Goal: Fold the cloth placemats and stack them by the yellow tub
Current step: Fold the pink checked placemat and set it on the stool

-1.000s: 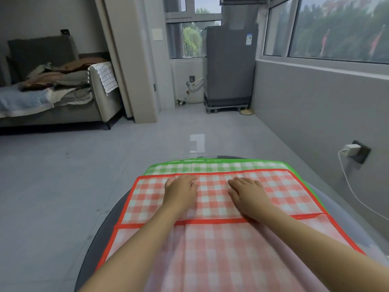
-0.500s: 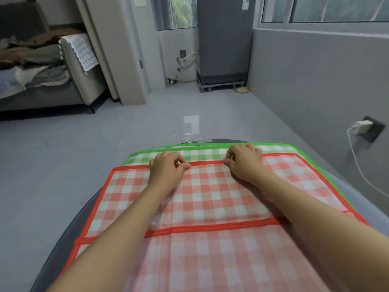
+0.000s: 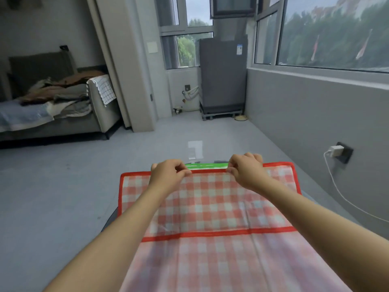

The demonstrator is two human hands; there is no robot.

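A red-and-white checked placemat point(image 3: 210, 203) with a red border fills the lower middle of the head view, its far part raised off the surface. My left hand point(image 3: 168, 175) pinches its far red edge left of centre. My right hand point(image 3: 246, 169) pinches the same edge right of centre. Behind that edge, between my hands, a strip of a green-bordered placemat point(image 3: 207, 165) shows. A red band crosses the red mat lower down, with paler checked cloth nearer me. The yellow tub is not in view.
A dark round table edge point(image 3: 109, 220) peeks out left of the mat. Grey floor point(image 3: 63, 186) stretches ahead to a sofa piled with clothes point(image 3: 52, 102) at left and a grey appliance point(image 3: 223, 74) at the back. A white charger and cable point(image 3: 334, 150) hang on the right wall.
My hands went from lying on the red mat to its far edge, pinched it and lifted it, so it now hides most of the green mat. The camera tilted up.
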